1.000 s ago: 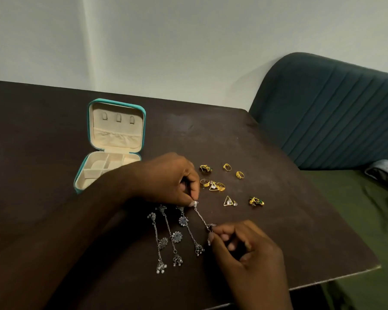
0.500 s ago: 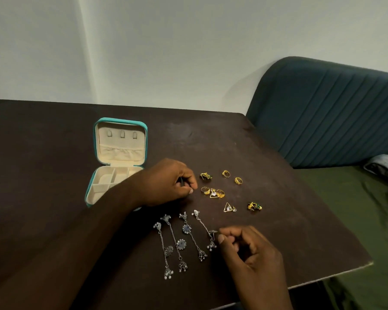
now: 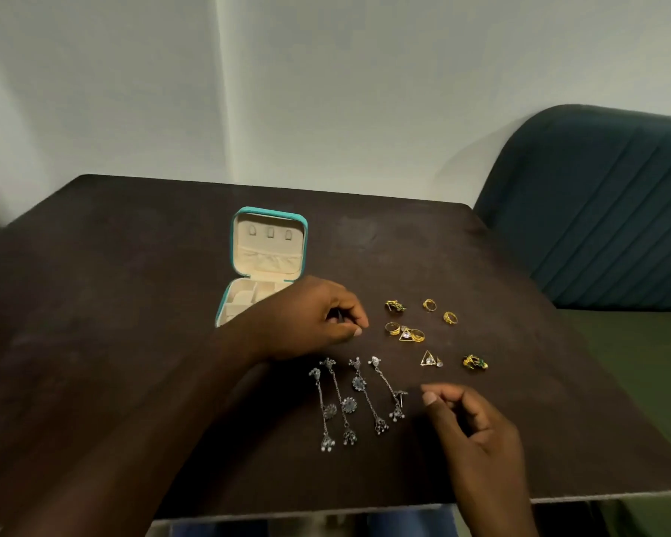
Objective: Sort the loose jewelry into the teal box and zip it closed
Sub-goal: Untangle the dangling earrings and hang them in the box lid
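The teal box [image 3: 270,213] stands open on the dark table [image 3: 125,288], its cream lid upright and its compartments partly hidden by my left hand [image 3: 307,319]. That hand hovers beside the box with curled fingers, thumb against fingertip, and I see nothing held in it. Several long silver drop earrings [image 3: 359,383] lie side by side in front of it. My right hand [image 3: 477,428] is curled just right of the last earring, not touching it. Gold rings [image 3: 429,305], triangle earrings [image 3: 427,359] and green-stoned gold pieces [image 3: 475,362] lie scattered to the right.
A dark teal padded chair back [image 3: 597,211] stands off the table's right side, with a green seat [image 3: 643,381] below it. The table's front edge [image 3: 558,497] runs close under my right wrist. A pale wall is behind.
Both hands let go of the fourth silver earring, which now lies flat beside the others. My left hand rose toward the box and my right drew back to the right. My view tilted up.
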